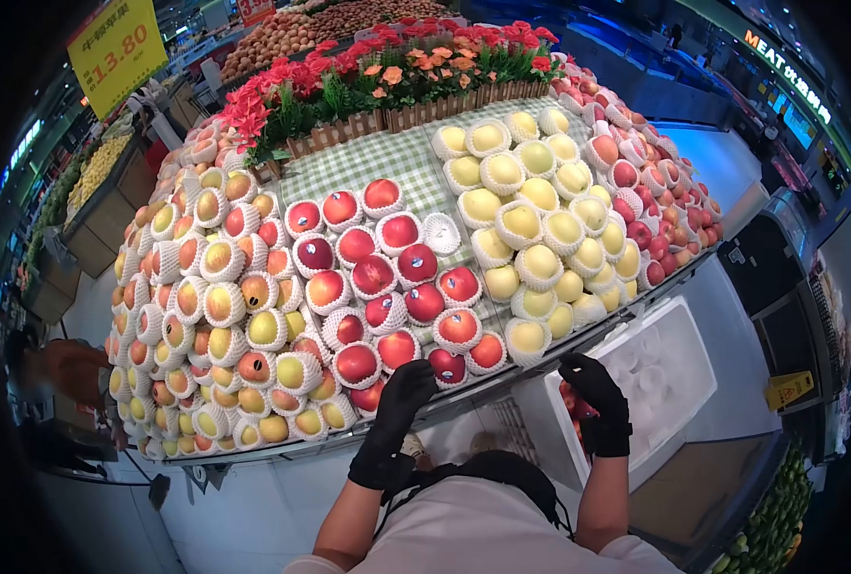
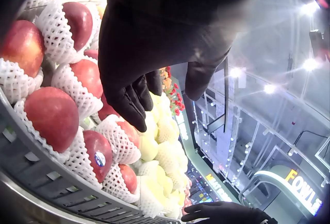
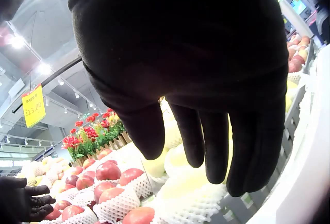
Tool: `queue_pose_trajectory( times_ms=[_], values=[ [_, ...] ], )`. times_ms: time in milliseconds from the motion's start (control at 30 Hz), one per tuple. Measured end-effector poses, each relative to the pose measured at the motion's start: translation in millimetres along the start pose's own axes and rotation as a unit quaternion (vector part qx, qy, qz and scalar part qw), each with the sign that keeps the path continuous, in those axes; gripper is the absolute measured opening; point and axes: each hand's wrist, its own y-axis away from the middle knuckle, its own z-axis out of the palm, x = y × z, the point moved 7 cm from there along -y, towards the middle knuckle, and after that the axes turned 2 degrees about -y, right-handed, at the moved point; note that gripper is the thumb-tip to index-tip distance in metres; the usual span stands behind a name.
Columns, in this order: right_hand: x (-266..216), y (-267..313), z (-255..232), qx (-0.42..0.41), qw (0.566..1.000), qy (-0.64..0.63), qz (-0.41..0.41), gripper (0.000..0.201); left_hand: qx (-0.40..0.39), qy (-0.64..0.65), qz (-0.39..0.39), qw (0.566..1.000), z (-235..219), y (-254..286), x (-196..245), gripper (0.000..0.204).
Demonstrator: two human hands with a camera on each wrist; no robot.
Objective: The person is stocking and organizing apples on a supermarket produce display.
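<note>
My left hand, in a black glove, hovers at the front edge of the display beside the red apples, which sit in white foam nets. In the left wrist view its fingers hang loosely bent and hold nothing, with the thumb apart. My right hand, also gloved in black, is over the near side of a white foam box. The right wrist view shows its fingers extended and slightly spread, with nothing in them. Pale yellow apples in foam nets lie beyond that hand.
An unfilled foam net lies on the checked cloth. Loose nets and a few red fruits are inside the box. Mixed red-yellow fruit piles up at left. Flowers line the back behind a low picket fence.
</note>
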Motion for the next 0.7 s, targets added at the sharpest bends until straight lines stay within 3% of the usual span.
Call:
queue_pose_trajectory(
  times_ms=[233,467,500,600,700],
  values=[
    [-51.7,2.7,31.0,-0.006,0.999,0.004,0.037,0.043,0.045,0.005,-0.020,0.999,-36.8,16.7,17.0,0.041],
    [-41.8,-30.4,60.6,-0.016,0.994,0.067,-0.084,0.043,0.053,0.025,0.001,0.998,-69.0,18.6,28.9,0.037],
    [-52.8,-28.9,67.6,-0.016,0.988,0.074,-0.131,0.041,0.053,0.027,-0.001,0.998,-73.9,18.1,30.1,0.037],
    [-65.1,-24.3,83.5,-0.040,0.994,0.077,-0.068,0.038,0.052,0.026,-0.005,0.998,-88.7,18.1,33.2,0.035],
    [-76.2,-26.2,99.7,-0.030,0.989,0.082,-0.122,0.034,0.051,0.027,-0.005,0.998,-99.8,19.1,36.1,0.034]
  ],
)
